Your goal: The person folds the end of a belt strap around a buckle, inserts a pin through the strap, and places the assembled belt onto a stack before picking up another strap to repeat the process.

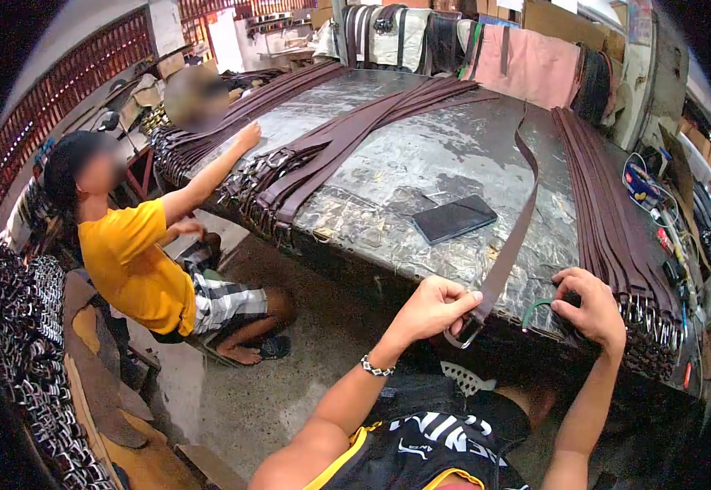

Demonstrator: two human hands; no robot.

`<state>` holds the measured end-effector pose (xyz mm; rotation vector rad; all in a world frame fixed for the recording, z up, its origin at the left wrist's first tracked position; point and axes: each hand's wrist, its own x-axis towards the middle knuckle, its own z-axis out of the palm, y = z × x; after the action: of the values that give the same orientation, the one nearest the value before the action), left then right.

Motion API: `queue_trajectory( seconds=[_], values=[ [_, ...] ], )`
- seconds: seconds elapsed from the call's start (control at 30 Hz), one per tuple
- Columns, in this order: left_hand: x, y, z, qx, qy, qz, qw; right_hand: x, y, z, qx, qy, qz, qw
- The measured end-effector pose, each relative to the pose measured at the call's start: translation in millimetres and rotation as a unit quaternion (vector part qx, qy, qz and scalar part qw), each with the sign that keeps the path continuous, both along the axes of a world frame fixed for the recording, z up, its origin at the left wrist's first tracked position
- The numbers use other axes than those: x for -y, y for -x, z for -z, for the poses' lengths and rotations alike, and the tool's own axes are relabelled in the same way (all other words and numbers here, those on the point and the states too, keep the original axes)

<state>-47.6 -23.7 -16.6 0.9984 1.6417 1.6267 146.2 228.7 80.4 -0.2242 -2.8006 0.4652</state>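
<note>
A worn metal tabletop (421,155) is seen in a crowded workshop. At 3 o'clock a row of belts (608,237) is already laid side by side, so much of the work seems done. A heap of belts (306,155) at 11 o'clock is touched by a co-worker's hand (248,135). 1 belt (515,237) lies across the centre. Its buckle end is gripped by the closed left hand (433,310). The right hand (592,306) is curled at the tabletop edge; whether anything is held cannot be told.
</note>
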Motion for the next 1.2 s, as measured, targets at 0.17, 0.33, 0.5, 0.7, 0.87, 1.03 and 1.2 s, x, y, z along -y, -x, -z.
queue_trajectory(
  seconds=[0.17, 0.33, 0.5, 0.7, 0.87, 1.03, 1.2],
  values=[
    [-0.8, 0.9, 2.4, 0.014, -0.004, 0.005, 1.000, 0.0, 0.4, 0.0, -0.005, 0.002, -0.008, 1.000],
    [-2.4, 1.3, 5.2, 0.016, -0.012, 0.006, 1.000, -3.0, 1.1, 1.1, -0.009, 0.011, -0.027, 1.000],
    [-2.3, -0.5, 3.7, 0.021, -0.024, 0.003, 0.999, -2.8, 0.6, 2.0, -0.003, 0.014, -0.018, 1.000],
    [0.3, -0.3, -1.0, 0.022, -0.020, 0.008, 1.000, -1.3, 2.7, -0.9, 0.010, 0.023, -0.023, 0.999],
    [3.9, -4.4, -9.7, 0.014, 0.001, -0.021, 1.000, -10.9, 1.5, 6.0, -0.002, 0.017, -0.049, 0.999],
    [0.0, -2.7, -4.3, -0.011, 0.004, -0.023, 1.000, -11.2, -0.8, 1.3, 0.019, -0.021, -0.058, 0.998],
    [-0.2, -3.2, -1.5, 0.008, -0.010, -0.031, 0.999, -12.0, 0.7, 3.6, 0.005, -0.020, -0.062, 0.998]
  ],
)
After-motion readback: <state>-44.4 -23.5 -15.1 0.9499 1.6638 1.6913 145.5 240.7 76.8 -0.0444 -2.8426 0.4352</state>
